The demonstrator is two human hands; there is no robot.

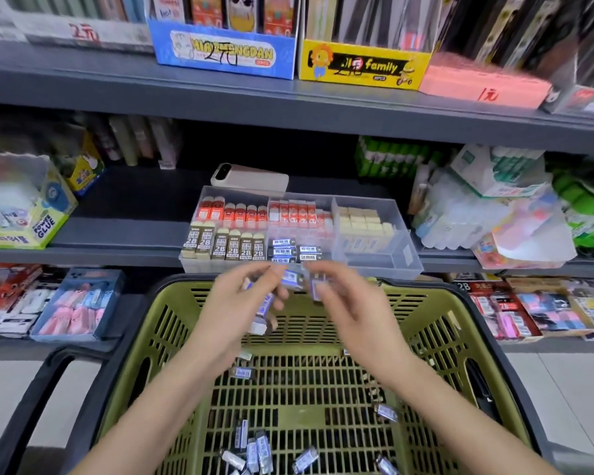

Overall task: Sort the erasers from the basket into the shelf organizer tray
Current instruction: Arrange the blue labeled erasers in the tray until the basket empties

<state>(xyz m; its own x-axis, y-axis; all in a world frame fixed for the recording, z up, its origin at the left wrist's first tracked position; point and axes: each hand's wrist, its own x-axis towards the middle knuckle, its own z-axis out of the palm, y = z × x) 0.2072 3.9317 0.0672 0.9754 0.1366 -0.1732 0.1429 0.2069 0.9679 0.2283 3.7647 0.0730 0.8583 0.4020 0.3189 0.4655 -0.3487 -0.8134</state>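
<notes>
Left hand (234, 303) gripping bunch of blue-sleeved erasers (266, 301), right hand (343, 303) pinching single eraser (315, 287), both hovering over green basket (134, 337). Clear organizer tray (402, 258) sitting just ahead on shelf (117, 234); blue-eraser compartment (290, 250) directly beyond fingertips, its stock lying crosswise. Right hand seemingly nearer. Loose erasers (259, 450) waiting in basket.

Upper left, a white price strip (83, 32) reads "2元" in red. The blue box (225, 53) on the top shelf shows yellow letters ending "MENGDAN", with "2元" handwritten across them. The yellow box (364, 65) beside it says "family". The pink box (484, 85), upper right, bears a handwritten "1元". At left, a yellow-green box (43, 222) reads "POWER GLUE". In the tray (408, 258), brown-sleeved erasers (232, 246) carry "2B"; a red pack (474, 289), lower right, also shows "2B". Print on the blue-and-white erasers (283, 242) is too small to read.
</notes>
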